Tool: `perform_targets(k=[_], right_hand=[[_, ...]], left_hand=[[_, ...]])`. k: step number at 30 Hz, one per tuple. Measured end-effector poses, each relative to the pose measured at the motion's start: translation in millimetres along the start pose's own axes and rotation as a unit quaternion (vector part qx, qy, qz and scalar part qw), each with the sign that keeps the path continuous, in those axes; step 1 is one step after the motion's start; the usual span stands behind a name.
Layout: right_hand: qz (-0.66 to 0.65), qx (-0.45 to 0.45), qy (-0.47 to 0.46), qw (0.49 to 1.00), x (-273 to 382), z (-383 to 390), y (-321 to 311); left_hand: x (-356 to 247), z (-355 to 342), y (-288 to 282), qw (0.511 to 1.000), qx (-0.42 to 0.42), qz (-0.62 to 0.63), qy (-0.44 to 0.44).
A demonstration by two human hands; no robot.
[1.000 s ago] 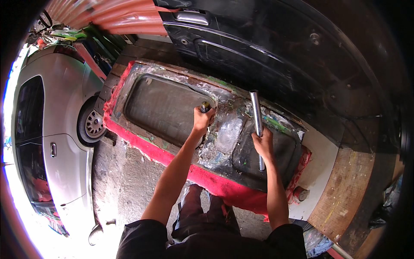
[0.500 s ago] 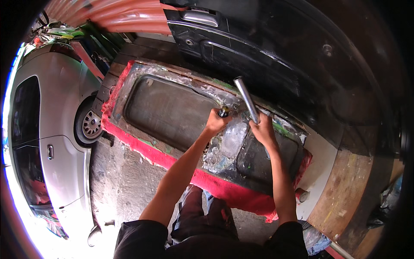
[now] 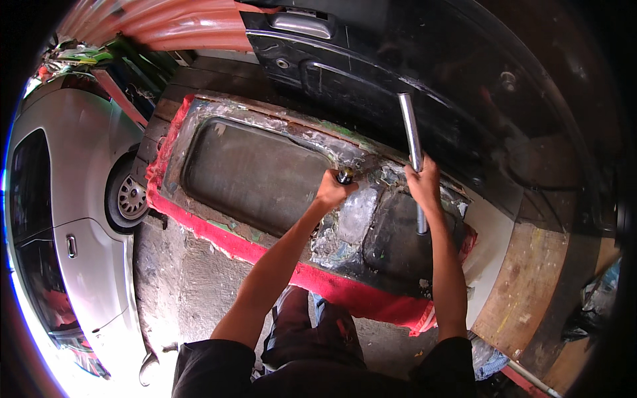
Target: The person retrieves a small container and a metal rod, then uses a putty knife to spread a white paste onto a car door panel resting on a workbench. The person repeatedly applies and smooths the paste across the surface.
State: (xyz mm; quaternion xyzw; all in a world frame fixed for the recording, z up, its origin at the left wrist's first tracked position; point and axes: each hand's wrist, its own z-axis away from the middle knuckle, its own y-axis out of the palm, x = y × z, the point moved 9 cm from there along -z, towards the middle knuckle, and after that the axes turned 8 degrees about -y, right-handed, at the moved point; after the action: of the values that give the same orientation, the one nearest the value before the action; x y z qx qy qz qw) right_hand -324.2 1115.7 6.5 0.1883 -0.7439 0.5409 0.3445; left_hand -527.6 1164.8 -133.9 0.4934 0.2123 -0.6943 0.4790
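A worn dark vehicle panel [image 3: 259,174] with two recessed areas lies before me, its surface scraped and patched with grey and green. My left hand [image 3: 334,190] is closed round a tool with a dark, round-ended handle [image 3: 345,175]; it rests at the panel's middle, and the tool's working end is hard to make out. My right hand [image 3: 424,182] grips a shiny metal pipe [image 3: 409,126] near its middle. The pipe stands tilted over the panel's right part, its upper end pointing away from me and its lower end showing below the hand.
Red cloth [image 3: 345,300] sticks out from under the panel. Behind stands a large black vehicle body part [image 3: 398,73]. A silver car [image 3: 86,179] is parked on the left. Wooden boards [image 3: 524,285] and a plastic bag [image 3: 597,298] lie at the right.
My right hand has moved right and slightly away from me with the pipe, which now stands more upright in view. My left hand has stayed nearly in place with its tool.
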Motion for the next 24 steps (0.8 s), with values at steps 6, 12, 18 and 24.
perform_targets(k=[6, 12, 18, 24], right_hand=[[0.111, 0.191, -0.04, 0.975, 0, 43, 58], [0.005, 0.022, 0.0, 1.0, -8, 17, 15], [0.144, 0.215, -0.048, 0.965, 15, 46, 56], [0.025, 0.003, 0.017, 1.0, -6, 9, 3]], left_hand=[[5, -3, 0, 0.999, 0.016, 0.029, -0.026], [1, -1, 4, 1.0, 0.017, 0.009, -0.004], [-1, -2, 1, 1.0, -0.005, -0.006, -0.006], [4, -7, 8, 1.0, 0.01, -0.003, 0.007]])
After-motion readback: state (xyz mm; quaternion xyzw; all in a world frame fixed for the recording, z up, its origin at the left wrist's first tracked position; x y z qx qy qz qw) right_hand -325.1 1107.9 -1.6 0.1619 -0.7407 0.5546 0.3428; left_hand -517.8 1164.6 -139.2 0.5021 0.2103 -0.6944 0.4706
